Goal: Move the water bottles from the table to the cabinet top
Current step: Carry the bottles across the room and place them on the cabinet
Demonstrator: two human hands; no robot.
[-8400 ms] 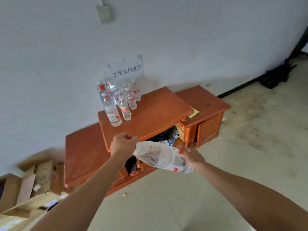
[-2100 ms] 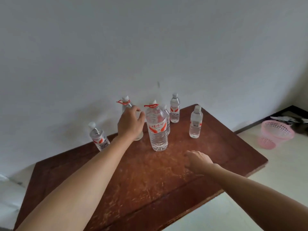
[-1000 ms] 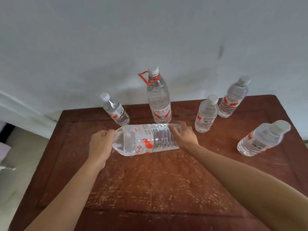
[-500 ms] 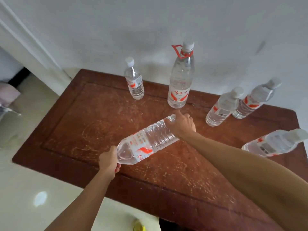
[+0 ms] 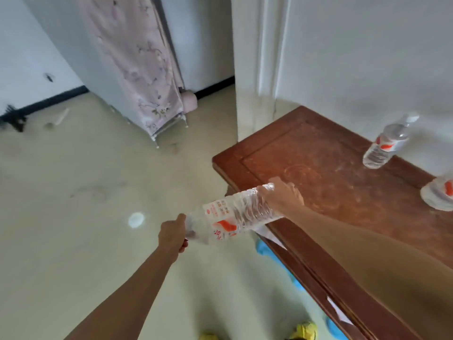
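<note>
Plastic bottle (image 5: 230,217) (sideways) held between left fingers (image 5: 177,224) and right fingers (image 5: 278,184).

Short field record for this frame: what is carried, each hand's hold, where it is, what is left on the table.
carried: large water bottle, lying sideways
left hand: grips its neck end
right hand: grips its base
position: mostly past the table edge, above the floor
on table: small bottle standing; second bottle cut off at the frame edge
cabinet: not in view
</note>
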